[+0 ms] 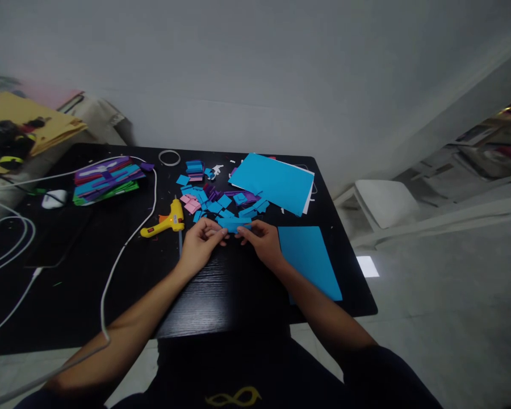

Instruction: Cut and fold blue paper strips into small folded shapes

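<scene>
Between both hands, just above the black table [221,295], is a small folded strip of blue paper [235,225]. My left hand [201,241] pinches its left end between thumb and fingers. At the right end, my right hand [262,241] pinches it the same way. Right beyond the hands lies a loose heap of blue paper pieces [215,207], with pink pieces [191,204] and purple pieces among them. A yellow glue gun [165,220] rests on the table to the left of my left hand. Beside my right forearm is a blue sheet [309,258].
Larger blue sheets [275,182] over white paper lie at the back right. Back left is a stack of coloured foam or paper strips [106,180]. A white cable [128,241] crosses the table and my left forearm. A phone [59,244], white earbud case [54,199] and ring [169,158] lie there too.
</scene>
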A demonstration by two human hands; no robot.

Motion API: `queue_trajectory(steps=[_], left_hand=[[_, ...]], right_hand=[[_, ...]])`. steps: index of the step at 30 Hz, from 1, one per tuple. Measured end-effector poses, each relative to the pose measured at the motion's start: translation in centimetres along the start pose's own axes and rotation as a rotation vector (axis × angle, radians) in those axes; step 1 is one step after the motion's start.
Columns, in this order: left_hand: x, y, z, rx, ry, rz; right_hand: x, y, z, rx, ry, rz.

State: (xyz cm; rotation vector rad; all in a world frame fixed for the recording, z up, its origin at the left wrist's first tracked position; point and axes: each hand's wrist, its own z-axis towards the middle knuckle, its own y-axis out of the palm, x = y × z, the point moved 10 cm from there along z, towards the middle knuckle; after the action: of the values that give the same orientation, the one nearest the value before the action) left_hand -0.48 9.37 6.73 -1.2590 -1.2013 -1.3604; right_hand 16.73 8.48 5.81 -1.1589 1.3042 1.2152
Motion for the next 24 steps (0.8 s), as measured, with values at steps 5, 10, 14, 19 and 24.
queue_trajectory(steps=[5, 10, 14, 19, 24], left_hand=[[-0.2, -0.1, 0.1, 0.016, 0.008, -0.064], [-0.4, 0.1, 0.3, -0.002, 0.0, -0.091], [-0.4, 0.2, 0.3, -0.011, -0.006, -0.108], [-0.7, 0.4, 0.3, -0.034, -0.031, -0.125], [-1.4, 1.0, 0.2, -0.093, -0.087, -0.115]], right_hand=[[0.7, -0.1, 0.0, 0.025, 0.033, 0.099], [0.8, -0.1, 0.1, 0.019, 0.025, 0.186], [1.4, 0.1, 0.1, 0.024, 0.07, 0.227], [2.8, 0.3, 0.0, 0.025, 0.157, 0.227], [2.4, 0.1, -0.2, 0.037, 0.11, 0.192]])
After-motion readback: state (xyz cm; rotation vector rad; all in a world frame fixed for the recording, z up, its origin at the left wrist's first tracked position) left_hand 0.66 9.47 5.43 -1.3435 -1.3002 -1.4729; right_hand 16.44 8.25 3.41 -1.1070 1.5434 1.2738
